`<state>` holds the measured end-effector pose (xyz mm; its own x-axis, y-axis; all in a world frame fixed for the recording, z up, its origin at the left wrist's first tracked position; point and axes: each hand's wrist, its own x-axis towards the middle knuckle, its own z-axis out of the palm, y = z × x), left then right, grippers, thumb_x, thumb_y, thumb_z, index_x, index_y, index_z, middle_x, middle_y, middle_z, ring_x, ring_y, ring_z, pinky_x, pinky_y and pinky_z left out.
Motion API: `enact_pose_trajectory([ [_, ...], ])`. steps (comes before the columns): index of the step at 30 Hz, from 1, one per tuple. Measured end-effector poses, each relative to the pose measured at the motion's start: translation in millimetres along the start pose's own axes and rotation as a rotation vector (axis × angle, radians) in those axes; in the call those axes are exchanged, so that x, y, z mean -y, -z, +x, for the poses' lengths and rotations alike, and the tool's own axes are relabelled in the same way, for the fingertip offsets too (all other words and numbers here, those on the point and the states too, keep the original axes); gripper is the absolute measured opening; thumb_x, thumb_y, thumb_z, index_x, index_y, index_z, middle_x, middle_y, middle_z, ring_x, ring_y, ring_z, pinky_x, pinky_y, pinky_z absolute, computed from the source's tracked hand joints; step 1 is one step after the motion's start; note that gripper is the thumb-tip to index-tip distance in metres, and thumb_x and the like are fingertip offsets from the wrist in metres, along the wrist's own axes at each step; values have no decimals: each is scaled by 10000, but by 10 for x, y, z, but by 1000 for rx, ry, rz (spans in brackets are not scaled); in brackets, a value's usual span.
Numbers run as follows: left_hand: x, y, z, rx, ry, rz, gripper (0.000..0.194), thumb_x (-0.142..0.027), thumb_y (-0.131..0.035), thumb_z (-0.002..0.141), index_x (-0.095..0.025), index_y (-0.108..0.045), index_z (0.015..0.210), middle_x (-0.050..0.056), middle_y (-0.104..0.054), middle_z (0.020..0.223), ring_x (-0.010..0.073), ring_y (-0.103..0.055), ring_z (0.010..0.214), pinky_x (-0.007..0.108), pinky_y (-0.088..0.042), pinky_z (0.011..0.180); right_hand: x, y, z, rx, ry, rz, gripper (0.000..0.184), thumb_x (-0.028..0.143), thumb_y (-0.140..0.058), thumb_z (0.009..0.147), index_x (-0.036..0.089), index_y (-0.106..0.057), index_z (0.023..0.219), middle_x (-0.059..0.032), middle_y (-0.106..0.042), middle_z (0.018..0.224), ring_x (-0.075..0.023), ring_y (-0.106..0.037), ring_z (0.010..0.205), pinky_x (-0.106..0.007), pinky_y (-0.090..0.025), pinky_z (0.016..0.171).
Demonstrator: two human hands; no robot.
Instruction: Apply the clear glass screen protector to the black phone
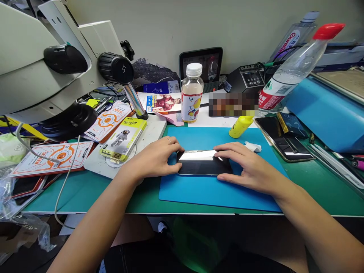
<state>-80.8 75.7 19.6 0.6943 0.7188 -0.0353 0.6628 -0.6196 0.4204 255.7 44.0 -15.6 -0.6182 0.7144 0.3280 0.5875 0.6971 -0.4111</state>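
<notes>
A black smartphone (203, 168) lies lengthwise on the blue mat (204, 193), screen up, with a bright reflection along its upper half. My left hand (156, 157) grips its left end, the thumb near the lower corner and the fingers at the upper one. At the right end, my right hand (250, 163) spans the phone with its thumb by the lower edge and fingertips at the upper edge. Just behind my right hand is a crumpled white tissue (253, 146). A small yellow bottle (240, 127) stands tilted at the mat's back edge.
A microscope (65, 72) overhangs the left side, above boxed screens (57, 155) and a yellow battery pack (123, 138). A juice bottle (192, 94) stands behind the mat. To the right are another phone (273, 132), a red-capped water bottle (292, 76) and tools (335, 163).
</notes>
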Motion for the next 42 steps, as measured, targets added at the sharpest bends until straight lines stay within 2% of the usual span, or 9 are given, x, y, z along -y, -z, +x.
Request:
enact_pose_trajectory([
  [12, -36, 17, -7, 17, 9, 44, 501, -445, -735, 958, -171, -741, 1377, 115, -681, 1251, 308, -669, 1185, 421, -549, 1047, 14, 9, 6, 3, 3, 7, 421, 519, -776, 949, 233, -742, 1256, -150, -758, 1336, -326, -734, 1206, -480, -622, 1023],
  [17, -31, 27, -5, 14, -17, 80, 440, -472, -710, 984, -206, -785, 1326, 118, -684, 1267, 311, -677, 1165, 407, -557, 1032, 11, 19, 5, 7, -6, 9, 432, 518, -787, 939, 239, -745, 1266, -149, -757, 1347, -332, -733, 1215, -487, -621, 1024],
  [29, -37, 27, -5, 36, -24, 136, 453, -513, -690, 999, -212, -785, 1325, 124, -688, 1270, 319, -685, 1152, 424, -560, 1017, 8, -3, 8, 9, 2, -2, 437, 537, -761, 957, 235, -732, 1272, -155, -752, 1351, -336, -730, 1223, -500, -627, 1024],
  [42, -32, 22, -5, 26, -14, 102, 446, -510, -707, 983, -214, -793, 1305, 123, -693, 1264, 323, -686, 1146, 430, -570, 1003, 38, 22, 21, 33, -56, 22, 505, 528, -785, 930, 259, -720, 1352, -151, -753, 1372, -359, -727, 1247, -547, -617, 1050],
])
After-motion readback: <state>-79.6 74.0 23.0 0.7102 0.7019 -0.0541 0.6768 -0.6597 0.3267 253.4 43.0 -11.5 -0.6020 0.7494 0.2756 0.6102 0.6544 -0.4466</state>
